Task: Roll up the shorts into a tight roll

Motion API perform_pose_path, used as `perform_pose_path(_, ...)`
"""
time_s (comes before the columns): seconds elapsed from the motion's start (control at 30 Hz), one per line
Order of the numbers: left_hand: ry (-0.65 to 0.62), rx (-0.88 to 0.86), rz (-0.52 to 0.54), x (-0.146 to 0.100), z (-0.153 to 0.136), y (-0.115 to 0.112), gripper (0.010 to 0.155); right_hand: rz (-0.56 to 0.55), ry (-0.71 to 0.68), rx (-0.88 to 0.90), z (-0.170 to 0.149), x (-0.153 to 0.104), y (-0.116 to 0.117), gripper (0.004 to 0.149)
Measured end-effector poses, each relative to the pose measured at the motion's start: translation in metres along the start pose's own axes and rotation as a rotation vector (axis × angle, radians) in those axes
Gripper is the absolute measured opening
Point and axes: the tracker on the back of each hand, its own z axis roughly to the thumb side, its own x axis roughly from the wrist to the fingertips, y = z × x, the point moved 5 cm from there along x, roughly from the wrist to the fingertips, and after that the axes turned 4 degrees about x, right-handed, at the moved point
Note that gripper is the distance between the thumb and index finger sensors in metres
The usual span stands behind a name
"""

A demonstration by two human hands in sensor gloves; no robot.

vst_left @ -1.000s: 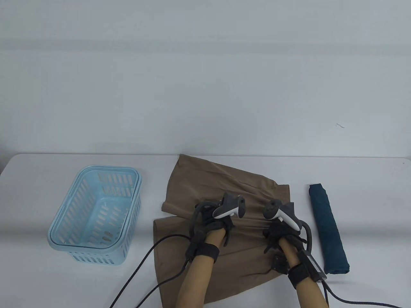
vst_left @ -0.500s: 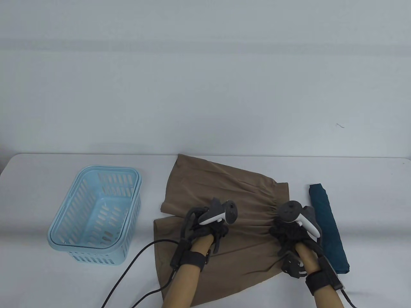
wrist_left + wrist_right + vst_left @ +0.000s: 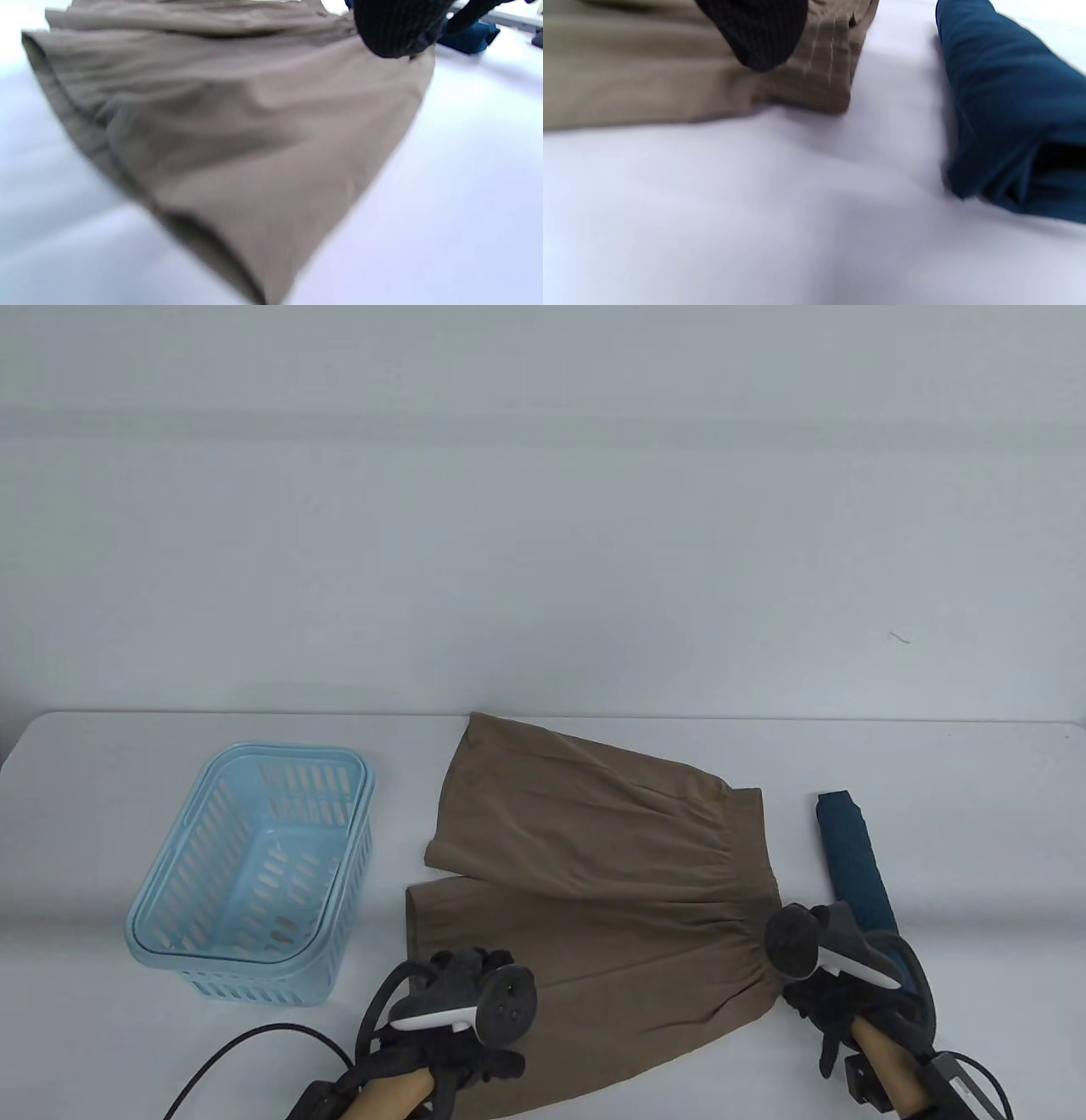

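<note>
Brown shorts (image 3: 594, 882) lie spread flat on the white table, waistband to the right and legs to the left. My left hand (image 3: 475, 1060) is at the near edge over the near leg, and its gloved fingers (image 3: 398, 25) hang over the cloth without gripping it. My right hand (image 3: 827, 1014) is at the near corner of the gathered waistband (image 3: 818, 72). One gloved fingertip (image 3: 759, 29) is over that corner. The cloth lies flat under both hands. The trackers hide most of the fingers in the table view.
A light blue slotted basket (image 3: 254, 984) stands left of the shorts. A dark teal rolled cloth (image 3: 853, 857) lies just right of the waistband, close to my right hand, and also shows in the right wrist view (image 3: 1005, 106). Cables trail off the near edge.
Both hands have slid from the middle of the shorts toward the near edge, the left going left and the right going right. The shorts lie flatter, and their near leg is uncovered.
</note>
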Motion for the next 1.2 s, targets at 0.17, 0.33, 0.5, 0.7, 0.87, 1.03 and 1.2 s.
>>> perform_pose_path(0.17,-0.004,-0.005,-0.105,-0.003,0.005,-0.044,0.092,0.032,0.035,-0.01,0.001,0.013,0.017,0.078)
perform_pose_path(0.33,0.007,-0.032,-0.225,0.006,0.003,-0.07,0.097,0.012,0.042,0.003,0.002,0.017,0.018,0.071)
perform_pose_path(0.5,0.02,0.021,-0.258,0.009,0.006,-0.079,0.081,-0.029,0.068,0.01,0.0,0.019,0.015,0.066)
perform_pose_path(0.7,0.048,0.044,-0.05,0.009,-0.001,-0.061,0.058,-0.214,0.083,0.053,-0.002,0.017,0.003,0.049)
perform_pose_path(0.87,0.063,-0.064,0.079,0.002,-0.016,-0.038,0.051,-0.323,0.06,0.151,-0.009,0.01,-0.005,0.047)
perform_pose_path(1.03,0.068,-0.148,0.237,-0.022,-0.025,0.001,0.048,-0.396,0.023,0.224,-0.015,-0.008,-0.021,0.047)
perform_pose_path(1.2,0.052,-0.216,0.393,-0.051,-0.028,0.042,0.046,-0.412,-0.034,0.283,-0.017,-0.027,-0.035,0.047)
